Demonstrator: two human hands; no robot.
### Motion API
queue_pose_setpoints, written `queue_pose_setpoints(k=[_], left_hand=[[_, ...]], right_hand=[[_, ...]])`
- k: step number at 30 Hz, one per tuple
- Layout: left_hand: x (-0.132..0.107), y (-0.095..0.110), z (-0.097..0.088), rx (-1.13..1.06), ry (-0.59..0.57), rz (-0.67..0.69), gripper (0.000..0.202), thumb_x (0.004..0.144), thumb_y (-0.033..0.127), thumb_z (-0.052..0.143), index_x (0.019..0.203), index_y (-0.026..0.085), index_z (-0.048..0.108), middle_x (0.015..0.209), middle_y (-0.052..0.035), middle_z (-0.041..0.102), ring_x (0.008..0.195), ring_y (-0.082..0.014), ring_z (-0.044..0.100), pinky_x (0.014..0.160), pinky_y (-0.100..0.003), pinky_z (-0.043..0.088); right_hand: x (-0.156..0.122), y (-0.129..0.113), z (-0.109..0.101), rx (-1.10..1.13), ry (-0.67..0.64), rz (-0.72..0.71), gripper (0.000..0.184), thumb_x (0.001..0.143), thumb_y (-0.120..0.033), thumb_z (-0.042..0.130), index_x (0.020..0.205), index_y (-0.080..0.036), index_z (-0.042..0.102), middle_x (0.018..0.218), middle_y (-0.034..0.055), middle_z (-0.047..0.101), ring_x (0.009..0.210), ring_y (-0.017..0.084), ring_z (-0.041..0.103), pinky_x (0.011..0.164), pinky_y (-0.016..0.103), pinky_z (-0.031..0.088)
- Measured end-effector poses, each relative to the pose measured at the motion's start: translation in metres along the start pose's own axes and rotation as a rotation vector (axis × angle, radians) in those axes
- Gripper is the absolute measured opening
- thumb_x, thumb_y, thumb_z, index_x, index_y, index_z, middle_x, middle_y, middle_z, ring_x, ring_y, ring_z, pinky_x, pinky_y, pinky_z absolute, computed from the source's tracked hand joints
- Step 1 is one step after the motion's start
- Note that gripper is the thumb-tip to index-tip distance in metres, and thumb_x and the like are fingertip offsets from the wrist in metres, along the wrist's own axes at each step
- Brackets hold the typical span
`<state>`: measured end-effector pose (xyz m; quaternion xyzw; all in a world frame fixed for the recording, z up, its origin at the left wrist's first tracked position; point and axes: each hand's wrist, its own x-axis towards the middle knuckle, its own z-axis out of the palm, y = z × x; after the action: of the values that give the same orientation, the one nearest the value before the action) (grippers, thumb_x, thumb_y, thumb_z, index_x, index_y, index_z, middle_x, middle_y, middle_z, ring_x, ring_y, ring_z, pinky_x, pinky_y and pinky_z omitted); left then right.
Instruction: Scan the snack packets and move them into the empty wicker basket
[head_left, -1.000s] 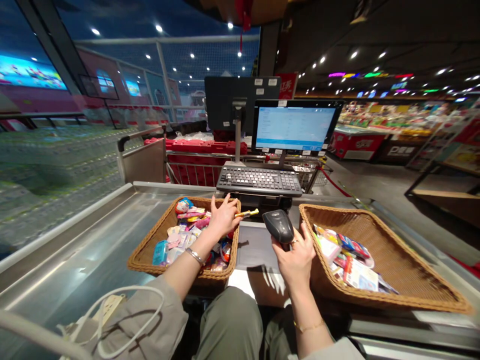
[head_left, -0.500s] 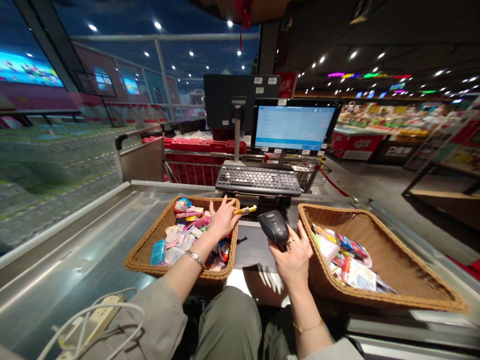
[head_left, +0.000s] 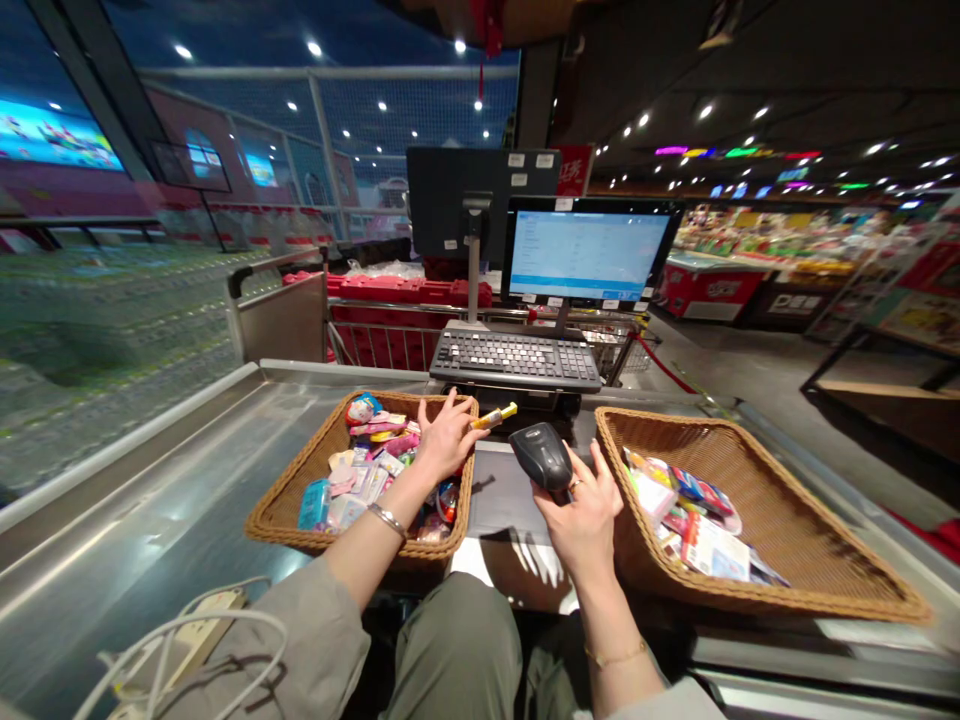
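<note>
My left hand pinches a thin yellow stick-shaped item over the right rim of the left wicker basket. Its kind is too small to make out. In that basket lie many small colourful packets, among them a light-blue pack. My right hand grips a black barcode scanner, whose head points toward the yellow item. The two are a short gap apart. Right of this hand stands another wicker basket with several packages, including a white box.
A keyboard and a lit screen stand behind the baskets. On the metal counter at lower left lie a power strip and white cable. Shopping carts are beyond the counter.
The scanner has moved slightly left, nearer the yellow item. The item has shifted slightly right and up at its tip; both hands keep their hold.
</note>
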<state>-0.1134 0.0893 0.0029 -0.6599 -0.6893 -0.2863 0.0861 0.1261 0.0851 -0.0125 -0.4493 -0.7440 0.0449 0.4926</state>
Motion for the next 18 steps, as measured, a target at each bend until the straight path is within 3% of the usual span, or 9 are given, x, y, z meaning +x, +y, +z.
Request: queue_pose_setpoints(k=[11,18], left_hand=[[-0.0022,0.0038,-0.0007,-0.025,0.038,0.061,0.021,0.095,0.039,0.053,0.100,0.026,0.069,0.140,-0.0067,0.060,0.144,-0.0310,0.037,0.114,-0.073,0.004],[-0.0028,0.0048,-0.0001,-0.024,0.050,0.074,0.020,0.095,0.038,0.054,0.099,0.025,0.069,0.139,-0.0077,0.060,0.143,-0.0320,0.038,0.114,-0.074,0.003]], right_hand=[[-0.0005,0.0005,-0.0031,-0.019,-0.011,-0.026,0.021,0.080,-0.037,0.062,0.091,-0.022,0.071,0.126,0.0079,0.067,0.140,0.033,0.036,0.108,0.055,0.025],[0.0000,0.0003,-0.0038,-0.013,-0.014,-0.051,0.017,0.079,-0.036,0.064,0.089,-0.024,0.070,0.126,0.0056,0.067,0.140,0.034,0.037,0.108,0.059,0.024]])
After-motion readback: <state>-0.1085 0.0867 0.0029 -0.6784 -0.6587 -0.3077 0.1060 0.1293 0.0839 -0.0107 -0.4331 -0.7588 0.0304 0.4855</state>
